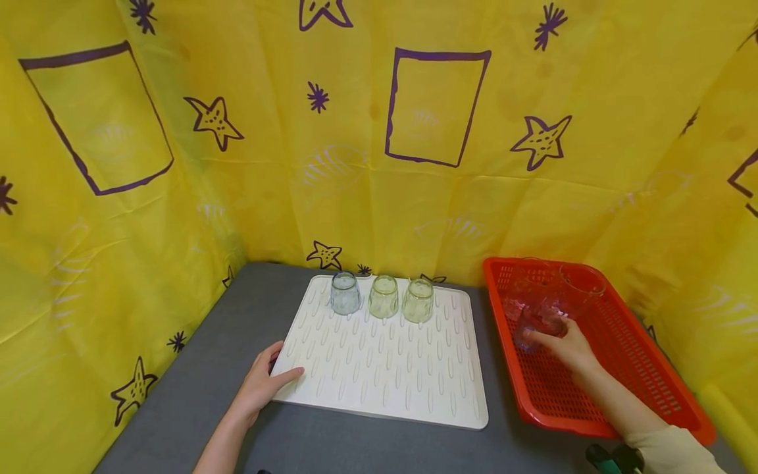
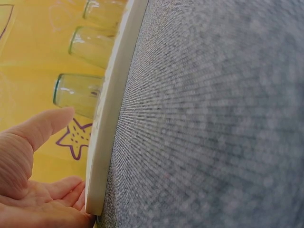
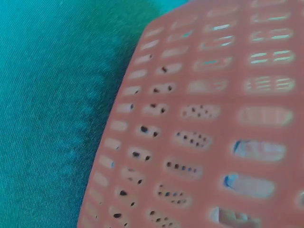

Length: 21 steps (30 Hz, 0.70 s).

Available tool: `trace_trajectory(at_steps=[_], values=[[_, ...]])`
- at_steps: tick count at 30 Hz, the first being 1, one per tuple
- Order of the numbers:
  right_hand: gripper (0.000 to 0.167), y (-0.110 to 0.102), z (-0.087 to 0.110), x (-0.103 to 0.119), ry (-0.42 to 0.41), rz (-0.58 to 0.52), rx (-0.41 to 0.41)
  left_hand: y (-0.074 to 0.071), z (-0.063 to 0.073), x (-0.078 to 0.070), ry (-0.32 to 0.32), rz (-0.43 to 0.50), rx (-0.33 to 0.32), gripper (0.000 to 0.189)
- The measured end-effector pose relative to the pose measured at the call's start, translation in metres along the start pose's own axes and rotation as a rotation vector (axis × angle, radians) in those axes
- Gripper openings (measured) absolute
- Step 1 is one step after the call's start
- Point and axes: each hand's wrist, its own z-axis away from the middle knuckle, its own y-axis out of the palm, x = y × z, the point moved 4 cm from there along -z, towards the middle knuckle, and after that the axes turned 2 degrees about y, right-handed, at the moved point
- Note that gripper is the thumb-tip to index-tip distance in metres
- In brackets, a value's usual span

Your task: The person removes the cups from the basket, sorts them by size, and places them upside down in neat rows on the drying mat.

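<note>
In the head view, my right hand (image 1: 565, 345) reaches into the red basket (image 1: 509, 372) and grips a purple-tinted glass (image 1: 529, 327), partly hidden by the fingers. More clear glasses (image 1: 583, 282) stand behind it in the basket. My left hand (image 1: 260, 382) is at the left edge of a white ridged drying mat (image 1: 379, 368), its thumb extended over the surface and its fingers at the rim. Along the mat's back edge stand a pale blue glass (image 1: 345, 296) and two pale green glasses (image 1: 383, 299). The right wrist view shows only the basket's slotted wall (image 3: 190, 99).
A grey cloth-like tabletop (image 1: 331, 447) lies under everything. Yellow curtains (image 1: 355, 197) with drawn stars and shapes enclose the back and both sides. A dark green and black object (image 1: 612, 459) is by the right sleeve at the bottom edge.
</note>
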Motion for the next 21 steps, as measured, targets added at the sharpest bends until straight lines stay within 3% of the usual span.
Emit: trace_trajectory(at_steps=[4, 10, 15, 21], values=[[0.098, -0.004, 0.007, 0.006, 0.024, -0.050, -0.020, 0.000, 0.000, 0.001, -0.002, -0.003, -0.001, 0.086], [0.096, -0.010, 0.021, 0.019, 0.005, -0.088, -0.071, 0.001, -0.001, 0.001, 0.001, 0.001, -0.002, 0.085], [0.089, -0.011, 0.031, 0.028, -0.021, -0.139, -0.091, 0.001, -0.001, 0.001, -0.003, 0.000, 0.000, 0.085], [0.067, -0.008, 0.044, 0.039, -0.086, -0.332, -0.072, 0.000, -0.001, 0.000, -0.006, -0.006, 0.002, 0.085]])
